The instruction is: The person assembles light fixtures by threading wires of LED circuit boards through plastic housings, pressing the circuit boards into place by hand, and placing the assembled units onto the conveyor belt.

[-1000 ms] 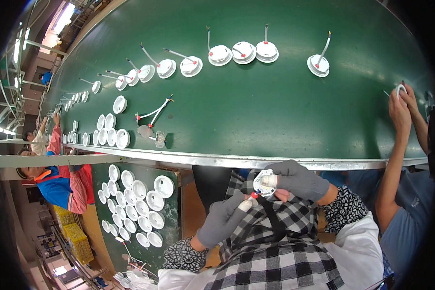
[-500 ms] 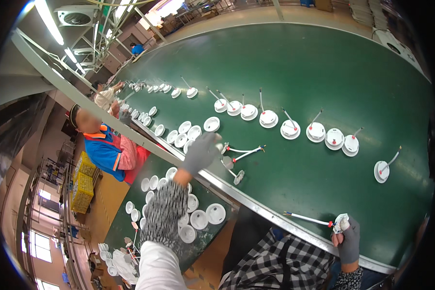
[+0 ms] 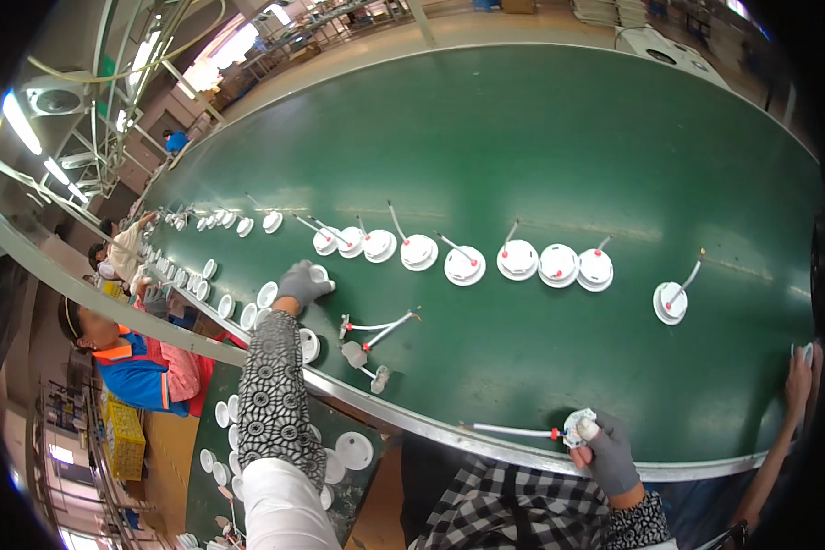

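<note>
In the head view, your gloved hands are well apart. Your grey-gloved left hand (image 3: 304, 284), beyond the silver metal rail (image 3: 412, 423), appears closed around a small white round plastic cup (image 3: 320, 275). Your grey-gloved right hand (image 3: 611, 458) is clamped on a white disc-shaped fitting with a red collar and pale cable (image 3: 579, 427), just over the rail's far side; whether it touches the green surface (image 3: 522, 367) you cannot tell.

Watch the cup: it looks smooth, so a loose gloved pinch could let it slip. Your black-and-white patterned sleeve (image 3: 284, 394) crosses the rail close to a larger white round cup (image 3: 310, 346) just beyond it – a low backward sweep could knock that over the edge. The fitting's cable sticks out leftward near the rail, so a careless swing might catch it and strain the joint at the collar. Farther from the rail, the loose wired grey-white pieces (image 3: 354, 355) have converging cables – pulling one could drag another.

You can read no brand, label or writing on these parts.
</note>
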A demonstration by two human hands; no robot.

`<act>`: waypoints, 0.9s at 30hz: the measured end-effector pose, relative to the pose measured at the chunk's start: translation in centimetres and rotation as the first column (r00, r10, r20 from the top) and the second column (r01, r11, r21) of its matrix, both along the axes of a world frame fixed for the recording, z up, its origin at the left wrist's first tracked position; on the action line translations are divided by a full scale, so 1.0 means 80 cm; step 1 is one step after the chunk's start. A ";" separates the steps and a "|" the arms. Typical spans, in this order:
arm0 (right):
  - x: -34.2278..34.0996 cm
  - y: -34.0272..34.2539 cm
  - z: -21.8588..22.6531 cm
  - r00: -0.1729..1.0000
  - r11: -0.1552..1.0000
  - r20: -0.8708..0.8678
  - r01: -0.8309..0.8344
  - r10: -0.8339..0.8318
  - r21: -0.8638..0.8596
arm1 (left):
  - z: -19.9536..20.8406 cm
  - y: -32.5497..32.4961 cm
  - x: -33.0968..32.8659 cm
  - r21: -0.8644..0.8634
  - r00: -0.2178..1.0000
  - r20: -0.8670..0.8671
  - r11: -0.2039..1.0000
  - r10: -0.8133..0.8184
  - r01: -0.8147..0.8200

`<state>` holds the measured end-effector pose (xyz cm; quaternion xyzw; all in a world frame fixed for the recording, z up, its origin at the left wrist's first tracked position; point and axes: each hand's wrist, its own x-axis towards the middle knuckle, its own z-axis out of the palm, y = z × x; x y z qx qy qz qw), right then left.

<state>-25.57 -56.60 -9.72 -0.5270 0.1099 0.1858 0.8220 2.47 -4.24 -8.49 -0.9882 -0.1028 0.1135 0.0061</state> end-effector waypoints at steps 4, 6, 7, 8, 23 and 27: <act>-0.002 0.010 0.002 0.960 0.964 0.100 0.266 -0.263 -0.018 | 0.081 -0.179 -0.081 -0.187 0.761 0.536 0.827 -0.366 0.530; 0.007 0.025 0.010 0.918 0.942 0.213 0.332 -0.334 0.044 | 0.103 -0.262 -0.168 -0.302 0.665 0.538 0.617 -0.519 0.726; 0.013 0.038 0.018 0.913 0.945 0.245 0.313 -0.326 0.093 | 0.105 -0.292 -0.217 -0.375 0.664 0.541 0.559 -0.516 0.740; 0.016 0.052 0.026 0.894 0.943 0.301 0.309 -0.332 0.121 | 0.099 -0.303 -0.256 -0.412 0.657 0.519 0.513 -0.547 0.753; -0.064 0.088 -0.019 0.875 0.905 0.279 0.422 -0.395 -0.042 | -0.006 -0.379 -0.421 -0.872 0.918 0.332 0.301 -0.217 0.387; -0.063 0.075 -0.014 0.914 0.952 0.305 0.300 -0.268 -0.063 | -0.009 -0.368 -0.426 -0.929 0.937 0.266 0.200 -0.227 0.312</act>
